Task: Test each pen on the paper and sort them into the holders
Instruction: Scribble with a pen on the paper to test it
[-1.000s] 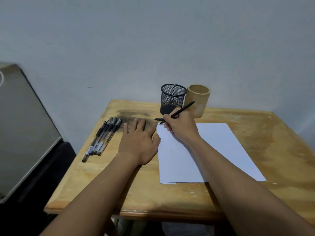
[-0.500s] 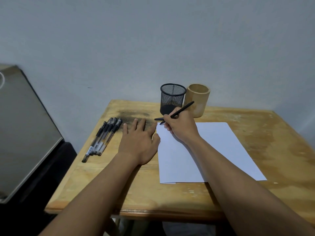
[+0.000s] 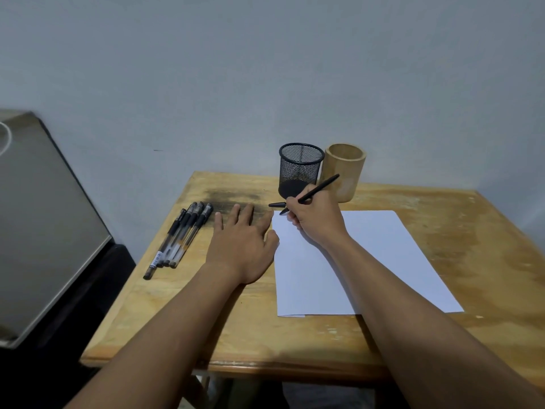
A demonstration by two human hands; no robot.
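A white sheet of paper (image 3: 368, 261) lies on the wooden table (image 3: 295, 335). My right hand (image 3: 317, 215) grips a black pen (image 3: 320, 186) with its tip on the paper's far left corner. A small black pen cap (image 3: 276, 204) lies just left of that hand. Flat on the table beside the paper's left edge rests my left hand (image 3: 243, 243), fingers spread. Several capped pens (image 3: 180, 234) lie in a row at the left. A black mesh holder (image 3: 300, 169) and a bamboo holder (image 3: 343, 169) stand side by side at the back.
A grey slanted panel (image 3: 44, 216) stands off the table's left side, over a dark area. A plain wall rises right behind the holders. The table's front edge (image 3: 265, 366) is close to me.
Almost nothing differs; both hands and the pen stay in place, with only a slight shift of the camera view.
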